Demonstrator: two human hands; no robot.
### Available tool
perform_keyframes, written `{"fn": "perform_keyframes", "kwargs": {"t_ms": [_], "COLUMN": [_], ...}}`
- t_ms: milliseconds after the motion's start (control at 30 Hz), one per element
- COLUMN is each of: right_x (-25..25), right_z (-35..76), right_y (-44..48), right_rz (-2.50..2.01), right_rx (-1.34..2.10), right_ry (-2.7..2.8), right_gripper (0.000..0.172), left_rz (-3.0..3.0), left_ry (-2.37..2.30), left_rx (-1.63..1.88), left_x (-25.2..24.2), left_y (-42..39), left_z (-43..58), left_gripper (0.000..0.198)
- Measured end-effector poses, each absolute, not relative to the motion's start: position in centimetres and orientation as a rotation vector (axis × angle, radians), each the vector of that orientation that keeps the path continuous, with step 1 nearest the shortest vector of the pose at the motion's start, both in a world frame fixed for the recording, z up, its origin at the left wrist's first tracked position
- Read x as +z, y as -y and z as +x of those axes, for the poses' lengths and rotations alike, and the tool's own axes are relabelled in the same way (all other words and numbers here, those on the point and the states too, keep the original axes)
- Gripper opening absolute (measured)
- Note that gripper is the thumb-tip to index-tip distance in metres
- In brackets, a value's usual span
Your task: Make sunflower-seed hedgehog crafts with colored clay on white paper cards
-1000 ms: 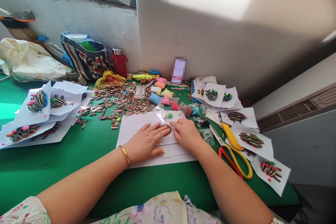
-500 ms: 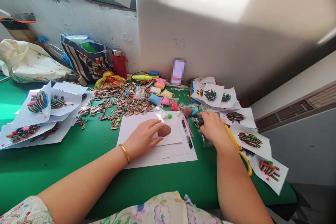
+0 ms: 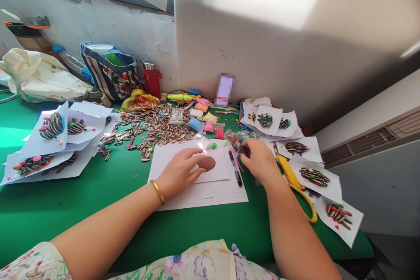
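White paper [image 3: 203, 196] lies on the green table, with a smaller sheet on top that bears a flat brown oval [image 3: 207, 163]. My left hand [image 3: 180, 169] rests on the sheets, fingers apart, its fingertips beside and partly over the oval. My right hand [image 3: 260, 160] is closed on a small clear bag of black clay [image 3: 244, 151], right of the paper. A black pen [image 3: 235, 167] and a pink tool [image 3: 237, 159] lie between the two hands. Small green lumps [image 3: 214, 145] sit at the paper's far edge.
Sunflower seeds [image 3: 164, 127] are heaped behind the paper, beside bagged clay [image 3: 195, 124]. Sheets with seed figures lie at the left [image 3: 52, 131] and right [image 3: 313, 177]. Yellow scissors [image 3: 310, 205] lie by my right forearm. A phone [image 3: 225, 89] leans on the wall.
My right hand has moved a little left, toward the pen, and the black clay bag has moved with it. My left hand stays in place on the paper.
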State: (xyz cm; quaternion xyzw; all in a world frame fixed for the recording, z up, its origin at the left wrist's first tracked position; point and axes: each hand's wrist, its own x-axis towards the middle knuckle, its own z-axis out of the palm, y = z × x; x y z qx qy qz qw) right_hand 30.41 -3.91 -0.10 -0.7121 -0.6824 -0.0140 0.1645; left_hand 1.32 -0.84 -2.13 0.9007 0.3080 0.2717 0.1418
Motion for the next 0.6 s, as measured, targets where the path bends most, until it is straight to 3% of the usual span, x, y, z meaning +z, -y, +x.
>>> {"fn": "perform_keyframes", "kwargs": {"t_ms": [267, 400, 600], "right_x": [-0.4, -0.6, -0.5], "right_z": [24.1, 23.0, 22.7], "right_y": [5.1, 5.3, 5.4], "right_rz": [-1.518, -1.426, -1.403], "right_rx": [0.266, 0.313, 0.309], "right_ry": [2.001, 2.041, 2.032], "right_gripper": [0.029, 0.028, 0.026], "left_rz": [2.213, 1.906, 1.754], "left_ry": [-0.914, -0.898, -0.838], "left_rx": [0.964, 0.908, 0.829], "left_x": [-2.0, -1.9, -1.6], "left_y": [1.3, 1.3, 1.3], "left_z": [1.6, 2.0, 2.3], "left_gripper": [0.028, 0.032, 0.022]}}
